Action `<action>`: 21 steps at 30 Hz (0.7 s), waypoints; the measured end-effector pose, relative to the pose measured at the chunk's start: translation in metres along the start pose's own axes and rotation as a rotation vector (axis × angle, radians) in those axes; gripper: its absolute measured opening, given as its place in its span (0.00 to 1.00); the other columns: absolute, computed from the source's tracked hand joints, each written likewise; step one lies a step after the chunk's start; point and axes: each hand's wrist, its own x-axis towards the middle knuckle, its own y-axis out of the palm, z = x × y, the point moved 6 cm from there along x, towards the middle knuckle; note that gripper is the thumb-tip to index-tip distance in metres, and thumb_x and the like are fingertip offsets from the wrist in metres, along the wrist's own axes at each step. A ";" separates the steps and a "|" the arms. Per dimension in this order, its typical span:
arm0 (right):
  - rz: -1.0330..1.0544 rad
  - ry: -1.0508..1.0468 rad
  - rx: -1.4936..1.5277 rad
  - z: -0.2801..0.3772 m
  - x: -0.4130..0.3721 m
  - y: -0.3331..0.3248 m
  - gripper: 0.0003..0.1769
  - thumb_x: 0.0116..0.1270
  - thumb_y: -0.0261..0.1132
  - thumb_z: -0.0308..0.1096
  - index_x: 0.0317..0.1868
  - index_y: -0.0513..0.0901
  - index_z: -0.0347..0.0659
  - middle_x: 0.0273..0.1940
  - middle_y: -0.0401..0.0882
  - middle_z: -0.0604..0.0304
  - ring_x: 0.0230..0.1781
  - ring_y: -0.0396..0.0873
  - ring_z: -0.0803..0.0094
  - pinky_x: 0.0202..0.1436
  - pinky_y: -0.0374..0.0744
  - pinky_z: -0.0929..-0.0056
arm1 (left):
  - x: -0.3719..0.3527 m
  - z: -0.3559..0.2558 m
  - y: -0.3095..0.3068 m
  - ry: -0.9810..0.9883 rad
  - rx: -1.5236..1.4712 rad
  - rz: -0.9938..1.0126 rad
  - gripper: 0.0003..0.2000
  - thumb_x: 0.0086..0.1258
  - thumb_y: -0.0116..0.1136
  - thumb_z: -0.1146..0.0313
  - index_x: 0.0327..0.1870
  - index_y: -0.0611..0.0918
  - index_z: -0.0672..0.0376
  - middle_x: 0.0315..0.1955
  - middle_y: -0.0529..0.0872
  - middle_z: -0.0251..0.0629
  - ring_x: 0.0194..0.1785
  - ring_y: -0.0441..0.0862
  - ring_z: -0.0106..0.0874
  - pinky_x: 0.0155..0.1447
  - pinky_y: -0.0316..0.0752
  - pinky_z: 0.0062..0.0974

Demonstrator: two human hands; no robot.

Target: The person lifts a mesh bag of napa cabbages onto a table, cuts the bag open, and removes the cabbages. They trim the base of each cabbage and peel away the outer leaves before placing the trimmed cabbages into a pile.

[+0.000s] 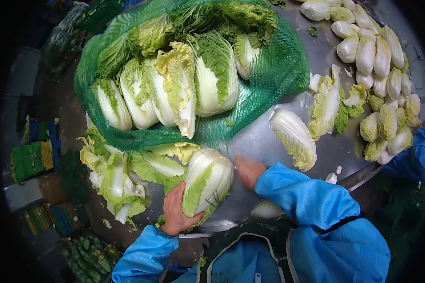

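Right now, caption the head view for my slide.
Left hand holds a Chinese cabbage, right hand close beside it, near green netting.

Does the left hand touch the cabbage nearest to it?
Touching. The head view shows the left hand against the lower left side of this cabbage, without gap.

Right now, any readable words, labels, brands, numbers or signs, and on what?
No text can be read with certainty.
Blue clothing, front: small dark lettering near the bottom edge, too small and blurred to read.
Held cabbage, green netting: no lettering visible.
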 end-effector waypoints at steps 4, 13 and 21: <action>-0.099 -0.085 -0.028 0.006 0.008 0.001 0.12 0.60 0.55 0.27 0.43 0.67 0.32 0.32 0.80 0.38 0.34 0.80 0.43 0.38 0.77 0.50 | -0.007 0.017 0.001 0.007 -0.127 0.002 0.47 0.34 0.74 0.60 0.63 0.66 0.65 0.54 0.74 0.52 0.57 0.72 0.49 0.59 0.67 0.41; 0.302 -0.065 0.995 0.033 -0.049 -0.019 0.33 0.55 0.56 0.27 0.65 0.64 0.46 0.17 0.69 0.62 0.10 0.66 0.78 0.10 0.67 0.76 | -0.047 0.007 0.006 0.118 -0.233 -0.129 0.50 0.37 0.77 0.60 0.66 0.62 0.64 0.52 0.75 0.53 0.57 0.72 0.51 0.61 0.66 0.40; 0.070 -0.169 0.934 0.035 -0.139 -0.104 0.36 0.55 0.53 0.26 0.68 0.64 0.45 0.16 0.69 0.63 0.11 0.65 0.80 0.15 0.68 0.81 | -0.001 -0.115 0.001 0.099 -1.141 -0.411 0.61 0.41 0.76 0.45 0.72 0.47 0.60 0.66 0.58 0.49 0.67 0.63 0.42 0.69 0.61 0.38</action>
